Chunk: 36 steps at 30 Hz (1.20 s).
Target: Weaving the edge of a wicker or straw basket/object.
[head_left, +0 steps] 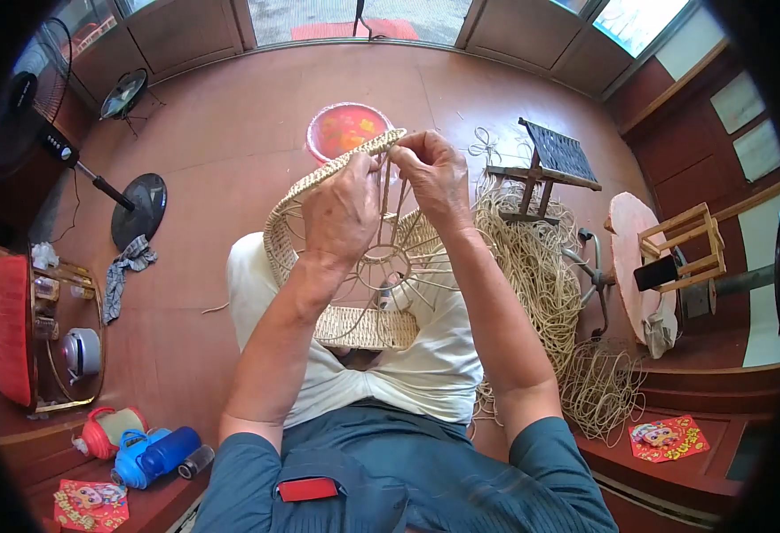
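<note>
A half-woven basket of pale twisted cord rests on my lap, with bare spokes fanning out from a ring in its middle. At its raised far edge, my left hand is closed on the woven rim, fingers curled. Beside it my right hand pinches at the tip of the same rim, thumb and fingers together near the top of a spoke. Whether a loose cord end lies between the right fingertips is too small to tell.
A big tangle of cord covers the floor to my right, by a low woven stool. Ahead sits a red basin. A standing fan is at the left; bottles lie at lower left. A wooden rack stands at right.
</note>
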Tool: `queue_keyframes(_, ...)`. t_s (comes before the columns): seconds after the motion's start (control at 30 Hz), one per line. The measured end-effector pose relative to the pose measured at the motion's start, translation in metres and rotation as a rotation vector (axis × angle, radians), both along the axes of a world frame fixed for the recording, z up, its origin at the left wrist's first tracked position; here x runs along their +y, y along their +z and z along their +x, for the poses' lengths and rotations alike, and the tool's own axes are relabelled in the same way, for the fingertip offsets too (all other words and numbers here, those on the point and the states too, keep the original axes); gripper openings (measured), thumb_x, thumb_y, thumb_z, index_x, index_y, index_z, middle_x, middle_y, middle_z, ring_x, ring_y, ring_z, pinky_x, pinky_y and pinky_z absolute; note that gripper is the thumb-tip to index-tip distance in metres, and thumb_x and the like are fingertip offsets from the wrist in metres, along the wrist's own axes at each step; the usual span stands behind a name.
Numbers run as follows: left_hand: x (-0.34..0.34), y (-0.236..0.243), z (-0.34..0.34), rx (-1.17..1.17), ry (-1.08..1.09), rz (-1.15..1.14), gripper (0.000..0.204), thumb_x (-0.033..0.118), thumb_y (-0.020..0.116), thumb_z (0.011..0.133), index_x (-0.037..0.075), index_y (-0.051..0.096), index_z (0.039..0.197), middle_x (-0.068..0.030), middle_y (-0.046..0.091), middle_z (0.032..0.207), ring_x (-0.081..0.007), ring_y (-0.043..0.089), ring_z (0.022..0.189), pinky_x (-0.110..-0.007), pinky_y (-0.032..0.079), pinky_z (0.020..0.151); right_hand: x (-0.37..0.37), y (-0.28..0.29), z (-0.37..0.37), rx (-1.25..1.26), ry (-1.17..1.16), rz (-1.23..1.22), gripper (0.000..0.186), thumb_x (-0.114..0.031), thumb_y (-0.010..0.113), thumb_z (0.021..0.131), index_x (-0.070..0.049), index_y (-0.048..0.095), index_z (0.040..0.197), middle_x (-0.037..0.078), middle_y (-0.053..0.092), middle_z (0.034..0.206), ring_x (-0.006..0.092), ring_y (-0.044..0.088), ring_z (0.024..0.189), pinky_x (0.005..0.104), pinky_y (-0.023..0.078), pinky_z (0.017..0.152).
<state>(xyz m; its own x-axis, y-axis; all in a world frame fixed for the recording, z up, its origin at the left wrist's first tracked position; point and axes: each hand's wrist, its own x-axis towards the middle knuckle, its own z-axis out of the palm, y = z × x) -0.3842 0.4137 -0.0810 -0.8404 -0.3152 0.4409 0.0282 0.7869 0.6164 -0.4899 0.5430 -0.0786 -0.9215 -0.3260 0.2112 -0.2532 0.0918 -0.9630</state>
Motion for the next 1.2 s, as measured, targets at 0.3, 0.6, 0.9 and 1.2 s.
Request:
queue_keyframes(0.3, -0.013, -0.007, 0.006, 0.083, -0.071, -0.181, 0.015, 0.01, 0.06, 0.104, 0.008, 0.065, 0.118, -0.0165, 0.077, 0.089, -0.0379, 0.077, 0.079, -0.051, 0.059, 0.068, -0.003, -0.006, 0.003, 0.022, -0.015, 0.041, 0.024, -0.022, 0.083, 0.098, 0.002, 0.077, 0.1, 0.003, 0.077, 0.087, 0.0073, 0.069, 0.081, 0.0274, 0.057, 0.075)
queue_keyframes(0.6, -0.007, -0.022, 0.002, 0.057, -0.072, -0.097, 0.011, 0.014, 0.061, 0.108, 0.008, 0.065, 0.116, -0.018, 0.076, 0.089, -0.0395, 0.077, 0.082, -0.051, 0.058, 0.069, 0.004, 0.001, 0.007, 0.034, -0.025, -0.097, 0.028, -0.027, 0.076, 0.104, 0.001, 0.075, 0.11, 0.007, 0.078, 0.1, 0.0124, 0.074, 0.09, 0.0307, 0.064, 0.079)
queue_keyframes(0.9, -0.003, -0.019, 0.003, 0.069, -0.076, -0.105, 0.004, 0.012, 0.061, 0.107, 0.009, 0.061, 0.11, -0.0187, 0.073, 0.084, -0.0408, 0.076, 0.078, -0.052, 0.059, 0.069, 0.024, -0.01, 0.007, -0.137, 0.013, -0.117, 0.024, -0.02, 0.074, 0.104, 0.001, 0.077, 0.114, 0.005, 0.079, 0.097, 0.0116, 0.076, 0.089, 0.0288, 0.065, 0.077)
queue_keyframes(1.2, -0.003, -0.023, 0.0, 0.091, -0.05, -0.083, 0.007, 0.013, 0.064, 0.106, 0.009, 0.066, 0.111, -0.0189, 0.075, 0.09, -0.0427, 0.076, 0.085, -0.055, 0.056, 0.072, 0.008, -0.018, 0.008, -0.098, -0.082, -0.15, 0.02, -0.017, 0.077, 0.101, 0.003, 0.079, 0.103, 0.001, 0.076, 0.086, 0.0051, 0.067, 0.08, 0.024, 0.055, 0.073)
